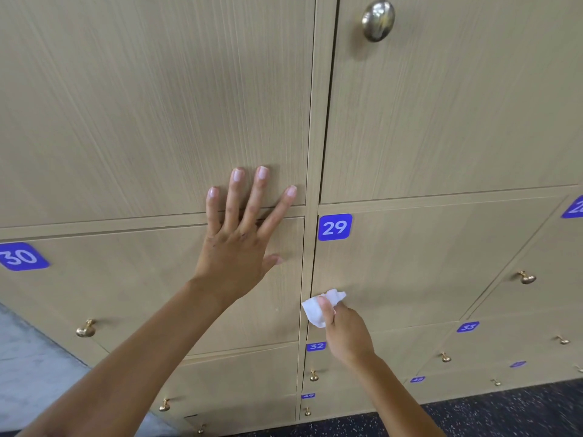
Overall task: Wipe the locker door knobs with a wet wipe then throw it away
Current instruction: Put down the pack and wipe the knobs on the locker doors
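A white wet wipe (319,309), crumpled, is pinched in the right hand (345,334) at the lower L edge of the door marked 29 (335,227), right by the vertical gap between doors. The fingers (326,307) are curled closed round the wipe, thumb laid over the front; the wipe is bunched over what is prob. that door's knob, but the knob itself is hidden, so contact can't be confirmed.

The left hand (235,247) is pressed flat w/ fingers spread wide, nothing held. Its palm lies on the door marked 30 (22,257), while the fingertips reach across the horizontal seam onto the larger door above. The two hands are kept apart, L one higher and further left.

Other knobs are seen uncovered: a large silver-toned knob (378,20) at top, on the tall door above no. 29; a brass knob (85,329) at lower L on door 30; another brass knob (526,277) at R on the neighbouring door. Smaller knobs are dotted over the lower rows, incl. one under the label 32 (315,346) and others near label 33 (468,327).

All doors are finished in pale wood grain w/ blue number tags. Dark speckled floor (504,417) is visible along the bottom R; a grey surface at far L.
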Motion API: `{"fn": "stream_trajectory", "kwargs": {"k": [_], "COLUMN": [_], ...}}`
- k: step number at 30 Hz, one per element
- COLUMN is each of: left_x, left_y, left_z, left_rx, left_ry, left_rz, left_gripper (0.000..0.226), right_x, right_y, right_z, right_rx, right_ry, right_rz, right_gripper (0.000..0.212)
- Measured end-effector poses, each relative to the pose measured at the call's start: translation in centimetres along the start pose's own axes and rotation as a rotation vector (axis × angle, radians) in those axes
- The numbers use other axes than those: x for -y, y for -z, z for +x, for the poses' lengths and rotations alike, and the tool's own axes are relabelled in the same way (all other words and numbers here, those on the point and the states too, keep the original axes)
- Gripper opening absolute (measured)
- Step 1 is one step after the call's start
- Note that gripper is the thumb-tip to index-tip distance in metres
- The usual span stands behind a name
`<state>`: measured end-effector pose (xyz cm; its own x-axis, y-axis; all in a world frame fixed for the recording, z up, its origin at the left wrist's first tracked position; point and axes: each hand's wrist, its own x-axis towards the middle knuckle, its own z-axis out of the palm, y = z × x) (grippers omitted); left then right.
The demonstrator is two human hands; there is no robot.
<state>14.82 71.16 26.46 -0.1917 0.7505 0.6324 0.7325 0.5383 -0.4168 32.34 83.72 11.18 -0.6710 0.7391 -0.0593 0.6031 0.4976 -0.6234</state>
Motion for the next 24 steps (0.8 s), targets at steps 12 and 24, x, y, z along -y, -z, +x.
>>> {"fn": "stream_trajectory", "kwargs": {"k": [12,24], "left_x": [0.1,1.2], "left_y": [0.5,2.0], "left_z": [-0.1,-3.3], "left_rx": [0.021,0.06], "left_ry": [-0.004,0.046], "left_rz": [0.0,-0.139], "left_gripper": [0.134,0.115], "right_x": [-2.6,-1.8], "right_y": [0.7,-1.5], "right_z": [1.0,-1.6], "right_rx": [0.073,-0.135], "right_ry": [0.063,-0.073], "right_rz": [-0.336,0.018], "right_gripper": [0.038,0.041]}}
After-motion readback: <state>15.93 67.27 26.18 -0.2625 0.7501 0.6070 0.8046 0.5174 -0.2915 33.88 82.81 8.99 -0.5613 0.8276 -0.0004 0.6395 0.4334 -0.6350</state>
